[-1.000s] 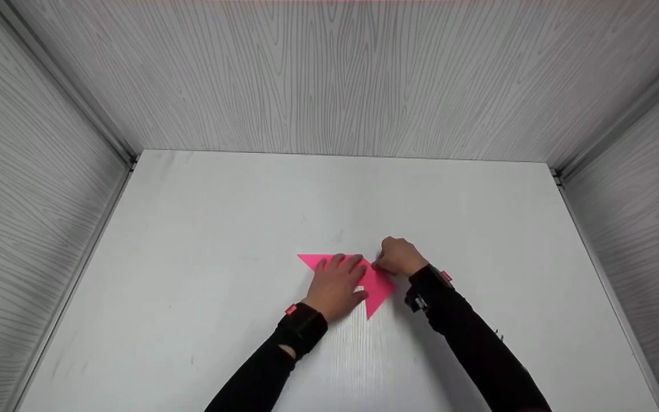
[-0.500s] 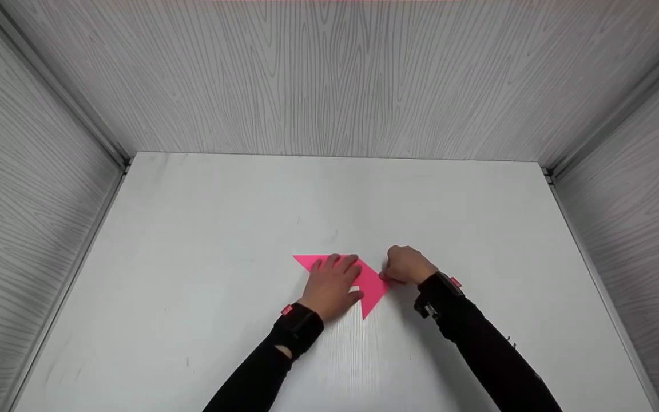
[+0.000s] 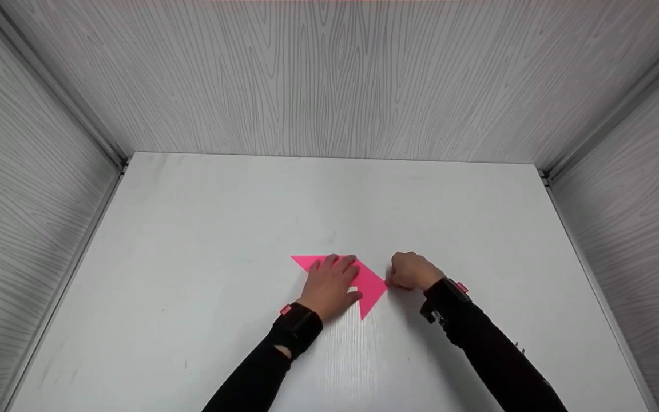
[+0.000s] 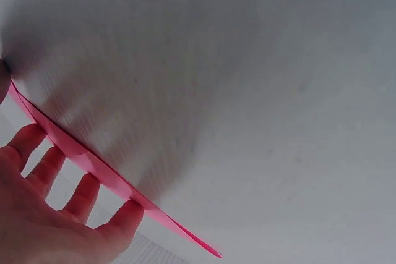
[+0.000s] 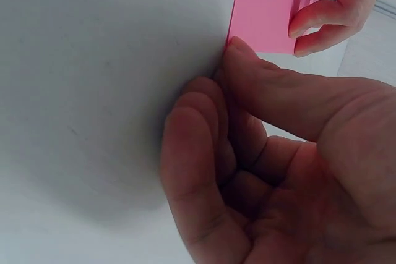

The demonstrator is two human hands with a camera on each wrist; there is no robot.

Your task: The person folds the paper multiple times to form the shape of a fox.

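A folded sheet of pink paper (image 3: 370, 281) lies flat on the white table, with a long slanted edge on its right side. My left hand (image 3: 328, 290) rests on the paper, fingers spread and fingertips pressing near its upper edge. In the left wrist view those fingers stand along a bent strip of the pink paper (image 4: 102, 174). My right hand (image 3: 413, 270) is at the right corner, fingers curled, pinching the tip. The right wrist view shows the thumb (image 5: 244, 60) on the corner; the fingertips beneath are hidden.
The white tabletop (image 3: 221, 217) reaches round the paper on all sides. Grey wood-grain panels rise at the back (image 3: 329, 80), at the left (image 3: 32, 189) and at the right (image 3: 638, 200). Dark wrist straps sit on both arms.
My right hand has slid down and to the right along the paper's slanted edge to its right corner. The left hand stays in place on the paper.
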